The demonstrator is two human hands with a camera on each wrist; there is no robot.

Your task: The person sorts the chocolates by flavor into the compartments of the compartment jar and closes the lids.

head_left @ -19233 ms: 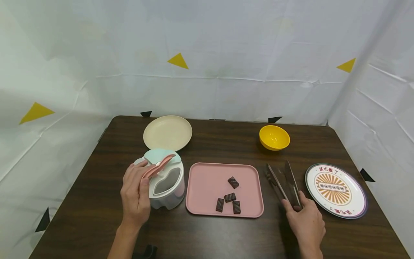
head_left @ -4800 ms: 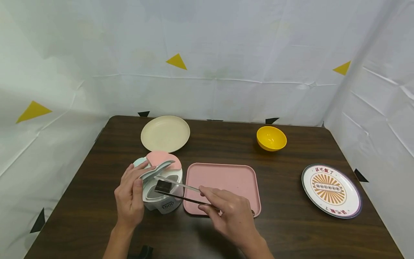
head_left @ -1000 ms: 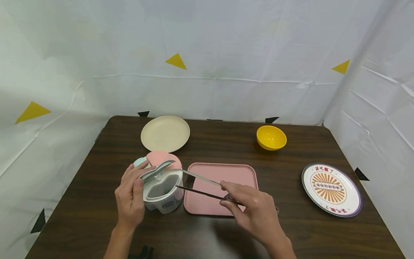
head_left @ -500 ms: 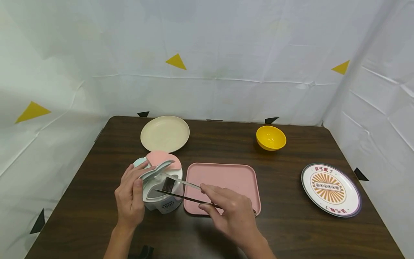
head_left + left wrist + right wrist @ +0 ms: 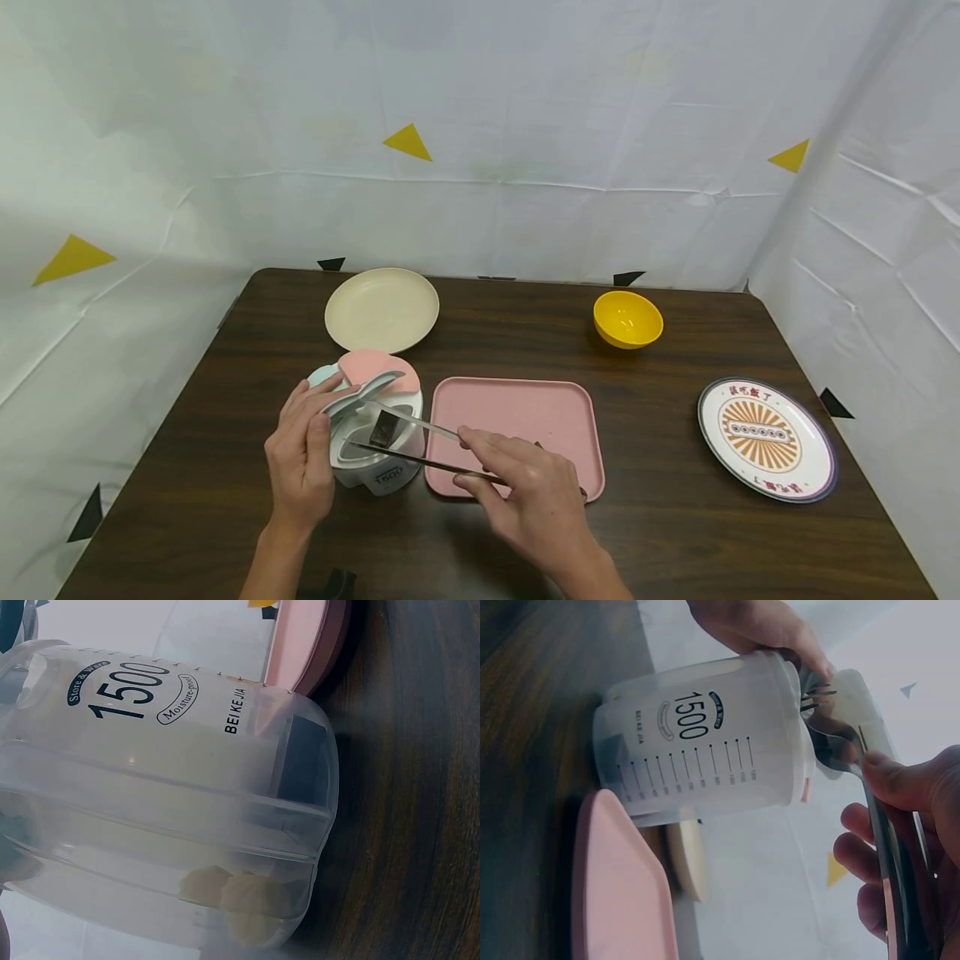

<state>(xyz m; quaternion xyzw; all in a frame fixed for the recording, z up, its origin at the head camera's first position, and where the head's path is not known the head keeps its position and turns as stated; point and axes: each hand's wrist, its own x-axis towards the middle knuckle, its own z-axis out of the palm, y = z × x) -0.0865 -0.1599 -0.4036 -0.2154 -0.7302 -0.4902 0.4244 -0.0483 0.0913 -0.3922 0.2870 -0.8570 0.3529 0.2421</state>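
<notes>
My left hand [image 5: 318, 410] grips the side of a translucent white container [image 5: 378, 454] marked 1500, and its thumb holds the flip lid [image 5: 367, 385] up. My right hand [image 5: 476, 460] holds metal tongs [image 5: 423, 442] that pinch a dark chocolate piece [image 5: 382, 430] over the container's opening. In the right wrist view the tongs [image 5: 885, 825] reach to the container [image 5: 697, 742], with the left hand [image 5: 765, 626] behind it. The left wrist view is filled by the container wall [image 5: 165, 765], with fingertips [image 5: 232, 896] showing through it.
A pink tray [image 5: 525, 408] lies right of the container with nothing on it. A cream plate [image 5: 381, 308] sits behind the container, a yellow bowl [image 5: 627, 318] at the back right, and a patterned plate [image 5: 765, 437] at the right. White sheets wall in the dark wooden table [image 5: 675, 533].
My right hand has carried the tongs and the chocolate piece left from the tray's edge to above the container's opening. The left hand and the lid have stayed put.
</notes>
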